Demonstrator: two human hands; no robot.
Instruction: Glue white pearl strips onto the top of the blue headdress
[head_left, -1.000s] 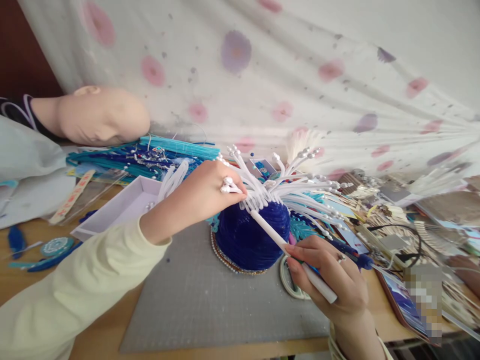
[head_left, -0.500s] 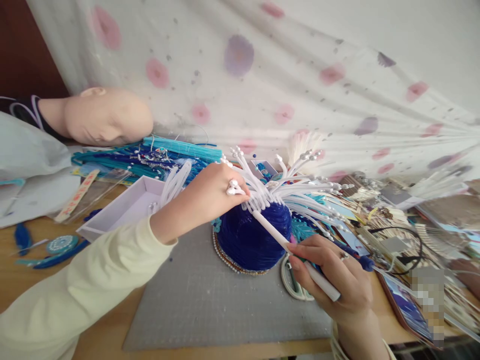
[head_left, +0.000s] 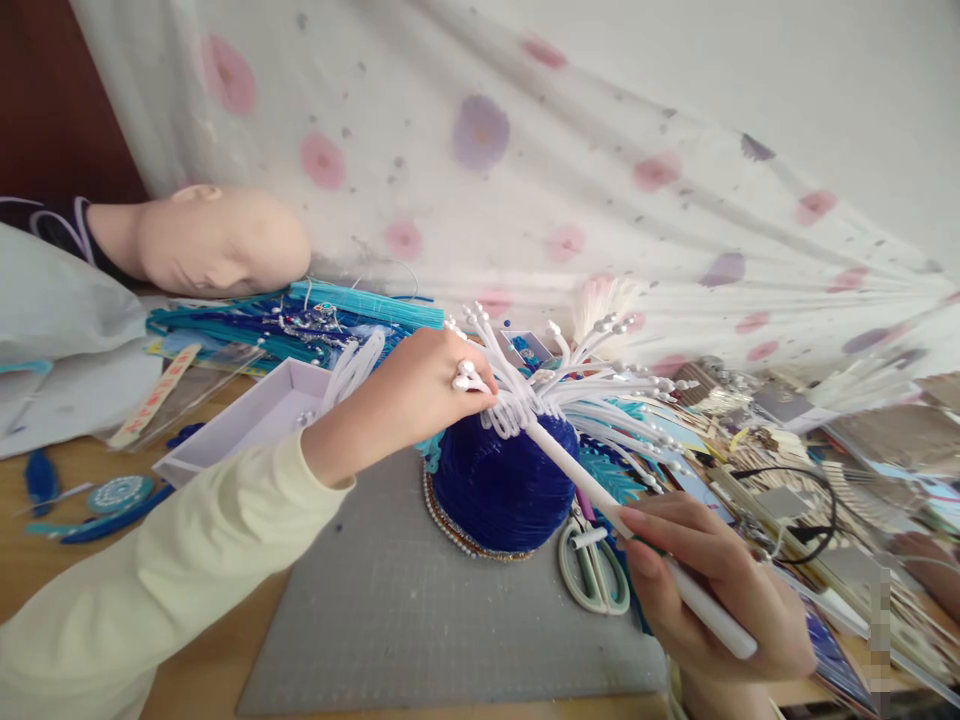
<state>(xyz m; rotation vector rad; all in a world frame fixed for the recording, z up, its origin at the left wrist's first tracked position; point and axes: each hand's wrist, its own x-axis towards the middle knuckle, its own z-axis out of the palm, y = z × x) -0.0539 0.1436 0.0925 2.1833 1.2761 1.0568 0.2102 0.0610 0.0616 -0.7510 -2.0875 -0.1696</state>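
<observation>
A round dark-blue piece with a beaded rim stands on a grey cutting mat. White cords tipped with pearly beads fan out from its top. My left hand pinches some of these bead-tipped cords at the left side of the top. In my right hand is a white stick, held between thumb and fingers, its far tip at the base of the cords. Scissors with pale green handles lie beside the blue piece, near my right hand.
A mannequin head lies at the back left. A white box with white loops over its edge stands left of the mat. Blue tassels lie behind. Trays of parts, a black cable and another person's hand are at right.
My right hand has moved right and slightly down with the stick, uncovering more of the scissors. The stick's tip has shifted slightly right along the cord bases. My left hand stays in nearly the same place.
</observation>
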